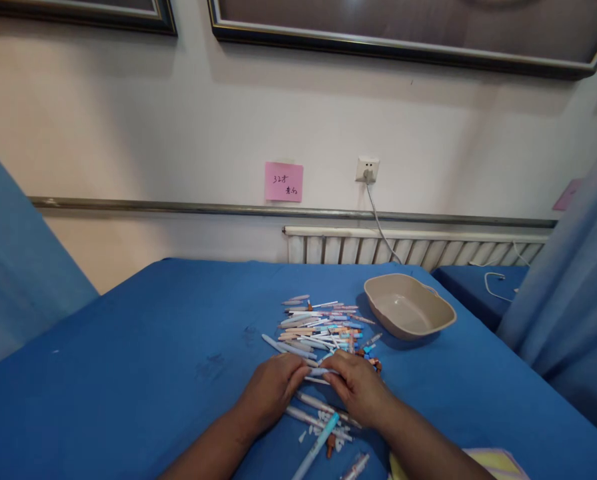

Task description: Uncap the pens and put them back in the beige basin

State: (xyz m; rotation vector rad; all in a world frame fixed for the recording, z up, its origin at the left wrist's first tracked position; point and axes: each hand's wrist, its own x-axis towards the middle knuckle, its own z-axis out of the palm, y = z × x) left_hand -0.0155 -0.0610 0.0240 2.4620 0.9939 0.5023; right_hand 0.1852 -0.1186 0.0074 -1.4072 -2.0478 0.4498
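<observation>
A heap of pens and pen parts point(321, 323) lies on the blue table cloth point(153, 360). Both my hands rest at the near end of the heap. My left hand point(273, 390) has its fingers curled and pinched toward a pale pen piece point(323, 372) between the hands. My right hand point(361, 390) meets it from the other side, fingers closed on the same piece. More pens point(318, 417) lie under and in front of my wrists, among them a light blue one point(318, 445).
A beige, empty-looking bowl point(409, 305) stands right of the heap. A radiator point(413, 247), a socket with a cable point(367, 170) and a pink note point(283, 181) are on the wall behind. Blue curtains hang at both sides. A yellowish object point(493, 463) lies near my right forearm.
</observation>
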